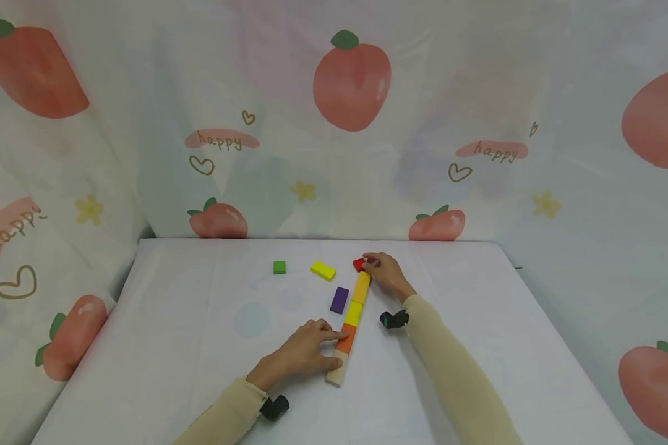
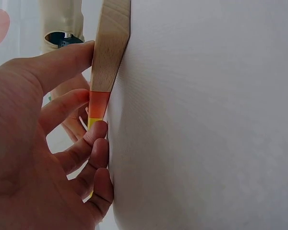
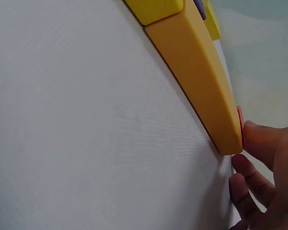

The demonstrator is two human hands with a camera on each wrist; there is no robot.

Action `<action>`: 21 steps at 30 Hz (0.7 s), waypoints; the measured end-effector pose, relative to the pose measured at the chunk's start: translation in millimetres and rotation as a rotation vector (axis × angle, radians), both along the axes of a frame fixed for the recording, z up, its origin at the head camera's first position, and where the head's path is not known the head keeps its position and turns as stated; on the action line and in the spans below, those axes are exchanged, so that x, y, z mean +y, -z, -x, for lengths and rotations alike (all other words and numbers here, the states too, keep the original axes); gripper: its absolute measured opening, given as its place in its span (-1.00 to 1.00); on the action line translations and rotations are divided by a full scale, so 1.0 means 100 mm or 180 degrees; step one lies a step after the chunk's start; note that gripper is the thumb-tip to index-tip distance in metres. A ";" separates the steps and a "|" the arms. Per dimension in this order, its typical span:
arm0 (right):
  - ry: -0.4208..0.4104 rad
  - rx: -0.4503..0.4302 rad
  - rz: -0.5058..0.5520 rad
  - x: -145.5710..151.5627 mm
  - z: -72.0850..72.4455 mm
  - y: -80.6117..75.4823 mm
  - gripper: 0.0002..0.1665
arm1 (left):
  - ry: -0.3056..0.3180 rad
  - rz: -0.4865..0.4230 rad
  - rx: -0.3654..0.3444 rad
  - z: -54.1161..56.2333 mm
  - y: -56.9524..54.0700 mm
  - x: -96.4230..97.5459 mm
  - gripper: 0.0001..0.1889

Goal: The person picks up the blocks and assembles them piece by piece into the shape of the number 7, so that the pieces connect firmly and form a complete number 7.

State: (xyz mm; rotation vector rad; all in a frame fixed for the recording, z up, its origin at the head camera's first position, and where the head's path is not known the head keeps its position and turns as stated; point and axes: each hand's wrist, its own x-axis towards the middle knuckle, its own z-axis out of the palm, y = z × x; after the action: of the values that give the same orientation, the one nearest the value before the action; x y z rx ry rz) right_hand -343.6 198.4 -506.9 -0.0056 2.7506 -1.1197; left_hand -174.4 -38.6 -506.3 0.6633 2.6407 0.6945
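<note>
Several wooden blocks stand end to end in a slanting row: a plain wood block nearest, then an orange block, a yellow block and an amber block. Along the row's left side lies my left hand, its thumb touching the plain block and its index finger against the orange one. At the far end, my right hand pinches a small red block just beyond the amber block. In the right wrist view, only a sliver of the red block shows beside the thumb.
Left of the row lie a purple block, a loose yellow block and a green block. They rest on a white-covered table. A patterned curtain surrounds the table's back and sides.
</note>
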 end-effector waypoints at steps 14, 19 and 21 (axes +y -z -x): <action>0.0047 0.0067 0.0049 0.02 0.02 0.01 -0.60 | 0.0020 -0.0047 0.0016 -0.01 -0.02 0.00 -0.39; 0.0104 0.0139 0.0112 0.01 0.01 0.02 -0.63 | 0.0011 -0.0043 -0.0002 -0.01 -0.03 -0.01 -0.39; 0.0120 0.0193 0.0146 0.01 0.01 0.03 -0.64 | 0.0006 -0.0054 0.0011 -0.01 -0.03 -0.01 -0.39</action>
State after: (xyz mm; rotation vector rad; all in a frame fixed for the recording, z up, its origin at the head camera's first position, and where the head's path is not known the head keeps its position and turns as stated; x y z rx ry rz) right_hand -344.3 199.2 -509.9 0.0066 2.7883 -1.2116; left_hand -173.7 -39.5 -503.3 0.6722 2.6400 0.7164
